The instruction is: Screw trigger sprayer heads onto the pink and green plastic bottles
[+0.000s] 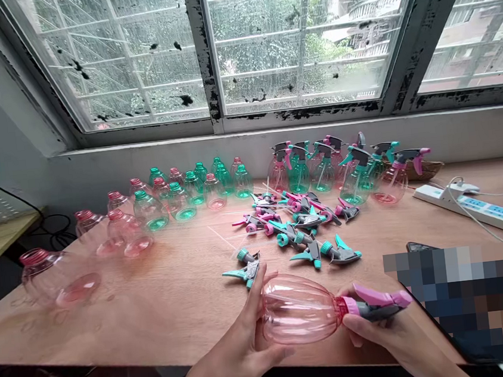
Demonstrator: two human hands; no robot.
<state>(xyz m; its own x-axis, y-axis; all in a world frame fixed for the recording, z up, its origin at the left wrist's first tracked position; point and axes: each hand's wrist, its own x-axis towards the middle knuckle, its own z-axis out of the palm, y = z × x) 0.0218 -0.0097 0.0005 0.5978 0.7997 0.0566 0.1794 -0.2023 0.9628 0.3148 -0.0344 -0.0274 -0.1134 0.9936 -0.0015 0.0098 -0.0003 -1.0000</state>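
Note:
A clear pink spray bottle (298, 309) lies sideways between my hands above the front of the table. My left hand (244, 339) is wrapped round its base. At the neck, my right hand (378, 331) grips the collar of the pink and grey spray head (376, 304), which sits on the bottle's mouth. Just beyond my hands lies a pile of loose spray heads (299, 216) in pink, turquoise and grey. One turquoise spray head (246, 267) rests close to my left fingertips.
Open pink and green bottles (150, 210) stand at the left and back. Several bottles with spray heads (353, 175) stand at the back right. A white power strip (482, 209) and a dark device (424, 248), partly blurred out, lie on the right. Windows (308, 38) rise behind the table (179, 316).

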